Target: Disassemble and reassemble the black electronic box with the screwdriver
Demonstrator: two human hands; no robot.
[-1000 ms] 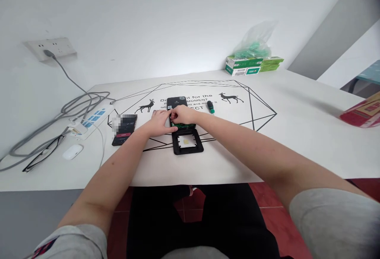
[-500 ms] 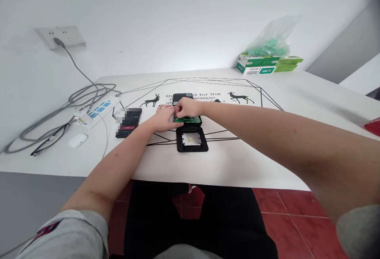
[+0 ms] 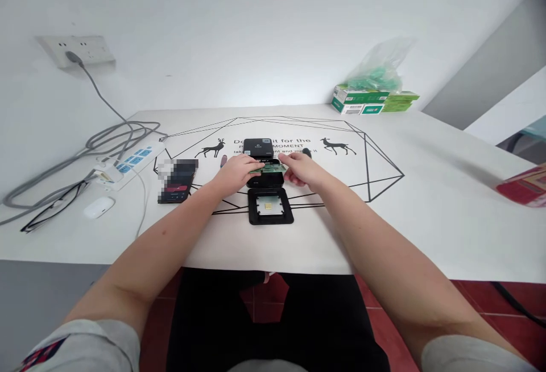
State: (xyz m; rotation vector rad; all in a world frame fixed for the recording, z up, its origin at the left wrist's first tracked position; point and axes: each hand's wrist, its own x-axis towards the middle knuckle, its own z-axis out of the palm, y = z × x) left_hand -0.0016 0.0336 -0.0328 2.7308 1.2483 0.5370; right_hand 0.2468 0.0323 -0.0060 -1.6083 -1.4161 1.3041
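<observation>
A green circuit board [image 3: 269, 168] lies tilted over an open black case [image 3: 267, 180] at the middle of the table. My left hand [image 3: 239, 173] pinches the board's left edge. At its right edge is my right hand [image 3: 301, 168], thumb and fingers closed on the board. Just in front of the case lies a black frame with a silver metal plate [image 3: 270, 205]. Behind the case sits a black box with a small label [image 3: 258, 147]. The board's underside is hidden.
On the left are a phone [image 3: 178, 180], a power strip [image 3: 134, 162], coiled grey cable, glasses [image 3: 55, 207] and a white earbud case [image 3: 99, 207]. Green boxes [image 3: 360, 96] stand at the back right; a red box [image 3: 524, 187] lies far right.
My right hand has moved from above the board to its right edge. The board now shows raised between both hands. The camera view has shifted slightly.
</observation>
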